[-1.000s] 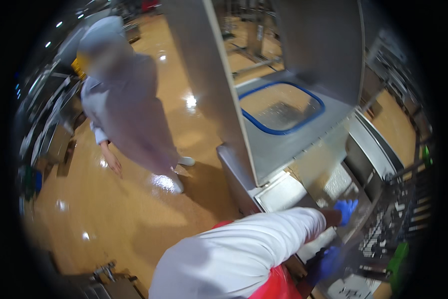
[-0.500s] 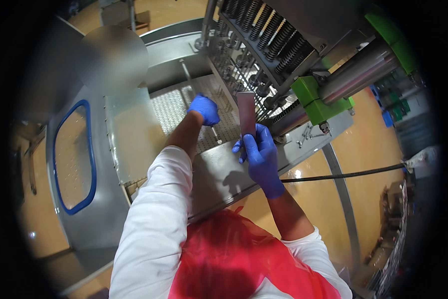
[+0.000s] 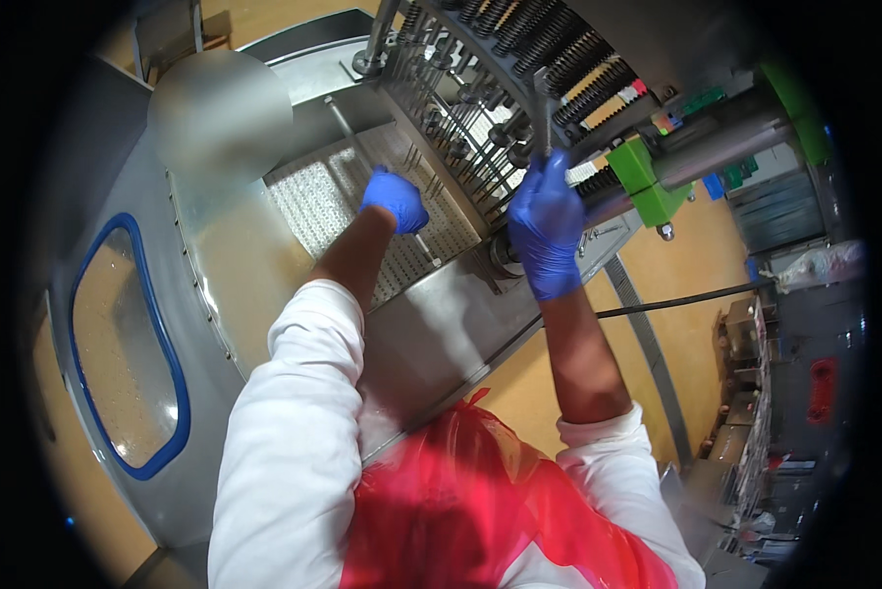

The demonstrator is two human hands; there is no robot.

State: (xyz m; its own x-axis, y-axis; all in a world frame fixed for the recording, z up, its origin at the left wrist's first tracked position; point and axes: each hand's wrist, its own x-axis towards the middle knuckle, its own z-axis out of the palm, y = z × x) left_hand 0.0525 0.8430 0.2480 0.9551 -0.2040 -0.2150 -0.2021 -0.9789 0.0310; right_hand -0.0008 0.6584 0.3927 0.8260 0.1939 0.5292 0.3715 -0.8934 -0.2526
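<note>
A big steel machine [image 3: 441, 334] fills most of the view, its flat grey body running from the upper left down to the middle, with a yellow-orange floor [image 3: 549, 393] showing past its lower right edge. On the machine's left side sits an oval window with a blue rim [image 3: 171, 363]. Near the top of the machine lies a perforated metal plate [image 3: 323, 201], pale and dotted with small holes, set in a shallow recess. Above and to the right of that plate hangs a rack of springs and thin metal rods [image 3: 490, 88], tilted, with dark coils along its upper edge. A green block [image 3: 642, 177] sits at the rack's right end, beside a thick grey bar. A black cable [image 3: 676, 299] runs across the floor to the right. The person wears white sleeves and a red apron [image 3: 460, 510]. The left hand [image 3: 394, 196], in a blue glove, rests curled on the perforated plate near its right edge; whether it grips anything cannot be told. The right hand [image 3: 544, 231], also in a blue glove, is closed around a thin metal rod [image 3: 542, 113] at the lower edge of the rack, fingers wrapped tight.
</note>
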